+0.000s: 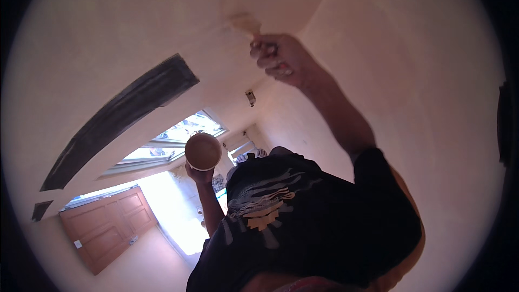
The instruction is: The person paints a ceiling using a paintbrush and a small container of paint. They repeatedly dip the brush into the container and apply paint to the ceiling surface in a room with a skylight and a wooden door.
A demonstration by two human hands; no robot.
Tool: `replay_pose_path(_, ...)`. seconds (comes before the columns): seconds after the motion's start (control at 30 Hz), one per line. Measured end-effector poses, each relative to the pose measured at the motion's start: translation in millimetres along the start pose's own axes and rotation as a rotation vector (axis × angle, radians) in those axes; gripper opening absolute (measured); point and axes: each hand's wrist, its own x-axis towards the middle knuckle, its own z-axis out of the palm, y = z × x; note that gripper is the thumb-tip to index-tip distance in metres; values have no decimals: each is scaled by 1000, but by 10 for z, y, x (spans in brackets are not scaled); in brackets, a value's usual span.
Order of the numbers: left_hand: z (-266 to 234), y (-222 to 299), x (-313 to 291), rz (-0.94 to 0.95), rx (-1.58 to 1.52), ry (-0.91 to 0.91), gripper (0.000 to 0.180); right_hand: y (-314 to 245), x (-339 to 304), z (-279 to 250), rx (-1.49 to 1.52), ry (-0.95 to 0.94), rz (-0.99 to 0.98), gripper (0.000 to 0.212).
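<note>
My right hand (281,60) is raised, its fingers wrapped round the handle of a flat, pale paintbrush (246,24). The wide end of the brush is at the pale wall surface (162,16), slightly blurred; whether it touches cannot be made out. Lower down, my left hand (199,175) grips a round, pale tub (203,151) from below and behind. Its open mouth faces me and its inside looks brownish; how much it holds is not clear. Most of the left fingers are hidden by the tub.
A long dark strip (119,113) crosses the surface left of the brush. A small fixture (250,98) sits below my right hand. Far below are a bright window (178,135), a brown panelled door (111,227) and my feet (254,154) by a ladder-like frame (241,145). Another wall (411,103) rises at right.
</note>
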Motion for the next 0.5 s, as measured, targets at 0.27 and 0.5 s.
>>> replay_pose_path(0.27, 316, 608, 12, -155, -561, 89, 64, -415, -490, 570, -213, -137, -269, 33)
replay_pose_path(0.5, 99, 159, -102, -236, -633, -14, 69, 926, 842, -544, -685, 310, -774, 42)
